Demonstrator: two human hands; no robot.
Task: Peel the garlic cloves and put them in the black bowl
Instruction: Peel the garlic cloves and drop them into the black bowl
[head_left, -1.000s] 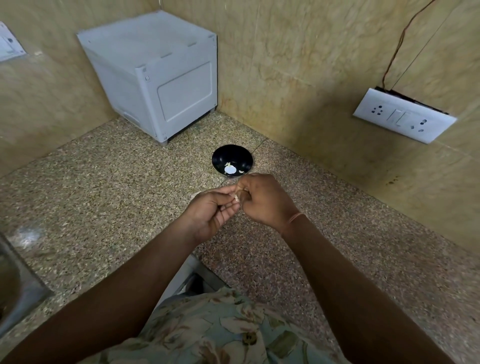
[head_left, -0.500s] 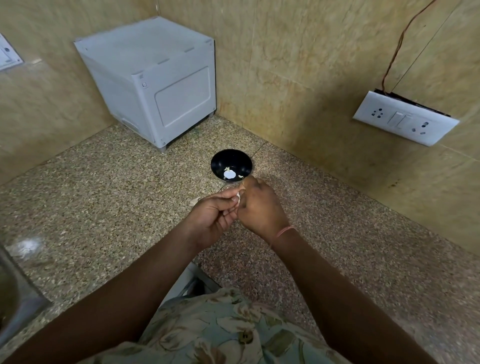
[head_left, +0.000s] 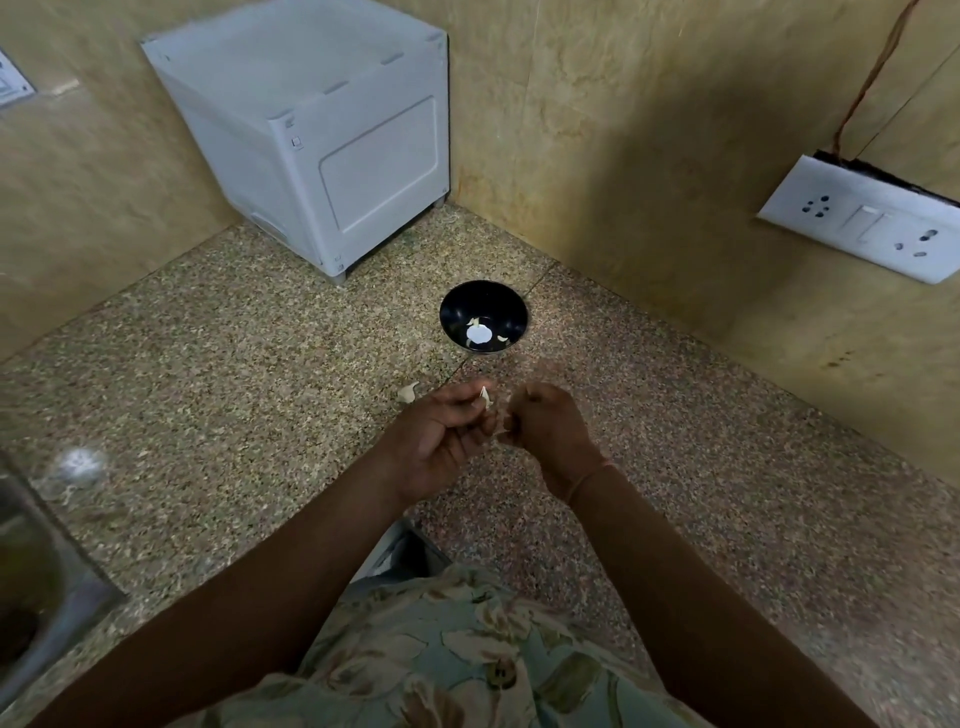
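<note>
The black bowl (head_left: 483, 317) sits on the speckled counter near the wall corner, with a few pale garlic pieces and a bright white spot inside it. Just in front of it, my left hand (head_left: 441, 441) pinches a small pale garlic clove (head_left: 484, 397) at its fingertips. My right hand (head_left: 545, 426) is beside it, fingers curled; the frame is blurred and I cannot tell whether it holds a bit of skin. A loose piece of garlic skin (head_left: 407, 393) lies on the counter left of my hands.
A white box-shaped appliance (head_left: 322, 150) stands in the corner behind the bowl. A switch and socket plate (head_left: 865, 218) hangs on the right wall. A steel sink edge (head_left: 31, 571) shows at the lower left. Tiled walls close the counter at back and right.
My hands, which were pressed together on the clove, have drawn slightly apart. The clove stays with my left hand. The view has shifted a little.
</note>
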